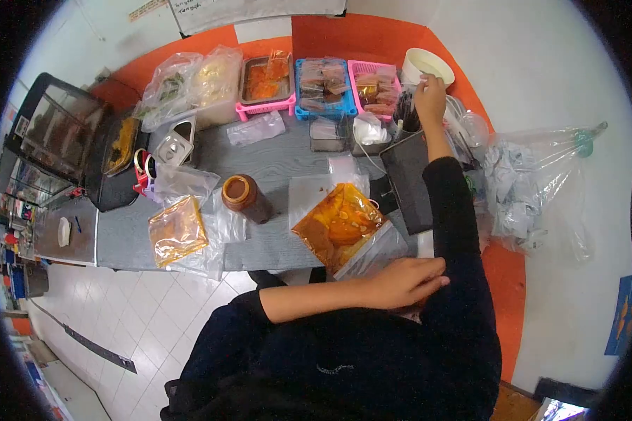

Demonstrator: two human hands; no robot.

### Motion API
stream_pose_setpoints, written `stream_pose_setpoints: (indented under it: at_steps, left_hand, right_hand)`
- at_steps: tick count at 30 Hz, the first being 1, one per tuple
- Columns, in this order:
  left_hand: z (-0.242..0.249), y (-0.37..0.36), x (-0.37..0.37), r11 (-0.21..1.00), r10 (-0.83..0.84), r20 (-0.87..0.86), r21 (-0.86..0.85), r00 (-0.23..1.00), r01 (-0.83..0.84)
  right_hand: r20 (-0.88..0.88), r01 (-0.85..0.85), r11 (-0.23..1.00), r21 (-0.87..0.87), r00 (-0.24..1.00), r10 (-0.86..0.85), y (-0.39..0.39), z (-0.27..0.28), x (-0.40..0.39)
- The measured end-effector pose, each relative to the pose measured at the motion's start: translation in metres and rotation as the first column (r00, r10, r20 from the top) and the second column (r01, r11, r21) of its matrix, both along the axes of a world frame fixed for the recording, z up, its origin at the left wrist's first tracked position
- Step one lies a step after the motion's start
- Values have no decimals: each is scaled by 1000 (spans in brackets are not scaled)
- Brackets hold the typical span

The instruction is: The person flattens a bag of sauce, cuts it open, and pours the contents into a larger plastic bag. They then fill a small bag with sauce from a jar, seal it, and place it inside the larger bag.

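Note:
My right hand [430, 100] reaches to the front rim of a round white tub [439, 63] at the back right. Its fingers are bent together there, and whatever they pinch cannot be made out. Close to my body, by my right sleeve, my left hand [406, 282] hangs with loosely bent fingers apart and nothing visible in it. A clear bag of orange-brown sauce with pieces in it [340, 221] lies flat at the table's front, just beyond my left hand. Left of it stands an uncapped jar of brown sauce [246, 200].
Another sauce-filled bag [178, 231] lies front left on plastic. Along the back are pink [265, 109] and blue [321, 112] baskets of packets. A dark tablet [409, 184] leans under my right arm. A clear bag of crumpled paper [516, 186] hangs at right.

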State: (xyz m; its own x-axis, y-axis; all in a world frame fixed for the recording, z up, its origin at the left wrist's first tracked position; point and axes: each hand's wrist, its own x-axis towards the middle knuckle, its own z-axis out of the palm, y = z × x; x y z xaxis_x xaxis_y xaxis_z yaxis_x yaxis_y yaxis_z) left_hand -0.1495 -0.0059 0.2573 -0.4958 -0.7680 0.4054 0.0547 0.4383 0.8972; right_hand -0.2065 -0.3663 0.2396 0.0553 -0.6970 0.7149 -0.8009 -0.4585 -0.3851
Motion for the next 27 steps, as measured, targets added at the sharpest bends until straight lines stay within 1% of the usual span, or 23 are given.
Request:
stream_pose_setpoints:
  at_steps: [1, 2, 3, 4, 6, 8, 9, 10, 11, 12, 13, 14, 15, 16, 17, 18, 19, 21, 22, 23, 24, 25, 27]
  left_hand:
    - [3, -1, 6, 1000, 8, -3, 4, 1000, -8]
    - [6, -3, 14, 999, -17, -30, 49, 999, 19]
    - [12, -4, 23, 994, -41, -56, 94, 998, 46]
    - [18, 0, 29, 995, -33, -55, 94, 998, 38]
    - [31, 13, 37, 982, -182, -196, 17, 964, 189]
    - [41, 21, 45, 967, -244, -188, 34, 951, 254]
    - [31, 21, 48, 962, -242, -185, 86, 953, 261]
    - [18, 24, 43, 964, -234, -178, 86, 956, 252]
    - [3, 27, 34, 950, -36, -314, 284, 949, 130]
    - [-12, 28, 29, 877, 182, -400, 479, 898, 35]
    - [-29, 25, 31, 515, 260, -437, 817, 861, 259]
    - [-50, 23, 31, 521, 265, -428, 818, 864, 245]
    - [-71, 23, 29, 317, 85, -444, 861, 892, 398]
    - [-81, 16, 34, 74, -79, -481, 871, 873, 486]
    - [-75, 8, 34, 77, -69, -474, 875, 878, 478]
    - [-63, -2, 36, 153, -253, -412, 877, 875, 456]
    - [-57, -9, 39, 230, -427, -319, 867, 846, 442]
    - [-63, -12, 48, 265, -416, -307, 859, 856, 437]
    - [-69, -14, 41, 293, -408, -311, 846, 858, 446]
    - [-72, -11, 48, 320, -401, -316, 831, 860, 454]
    - [-74, -9, 46, 343, -396, -322, 817, 860, 464]
    - [-78, -6, 51, 365, -394, -328, 802, 858, 474]
    - [-86, -16, 43, 408, -394, -343, 766, 853, 497]
  right_hand:
    - [22, 2, 1000, -27, 1000, -2, -7, -1, 1]
    - [21, -6, 1000, -29, 1000, 6, -12, -3, 4]
    - [38, 14, 997, -76, 999, -11, -17, -9, 7]
    - [56, 34, 992, -122, 998, -27, -20, -15, 11]
    - [29, 22, 995, -97, 999, -20, -24, -30, 15]
    - [3, 9, 998, -69, 1000, -9, -32, -51, 30]
    - [-39, -62, 997, -50, 997, 60, -37, -65, 42]
    - [-80, -131, 991, -32, 989, 128, -36, -70, 55]
    - [-138, -277, 957, -83, 955, 264, -34, -75, 68]
    - [-203, -417, 899, -131, 899, 388, -25, -77, 83]
    - [-143, -503, 864, 8, 855, 499, -15, -86, 98]
    - [-69, -584, 799, 143, 799, 597, -10, -104, 113]
    - [-171, -570, 714, 405, 720, 672, -11, -126, 129]
    - [-232, -495, 589, 638, 606, 761, -16, -153, 153]
    - [-331, -381, 624, 683, 600, 729, -15, -179, 161]
    - [-427, -261, 655, 709, 580, 693, -14, -201, 167]
    - [-422, -273, 654, 705, 580, 697, -14, -210, 170]
    - [-410, -140, 638, 758, 658, 631, -19, -218, 175]
    - [-408, -151, 641, 752, 658, 633, -15, -204, 177]
    - [-431, -102, 638, 763, 656, 619, -6, -179, 174]
    - [-452, -51, 633, 773, 656, 605, -2, -168, 174]
    - [-501, -41, 680, 732, 643, 579, -7, -179, 178]
    - [-513, -42, 705, 708, 656, 554, -7, -179, 181]
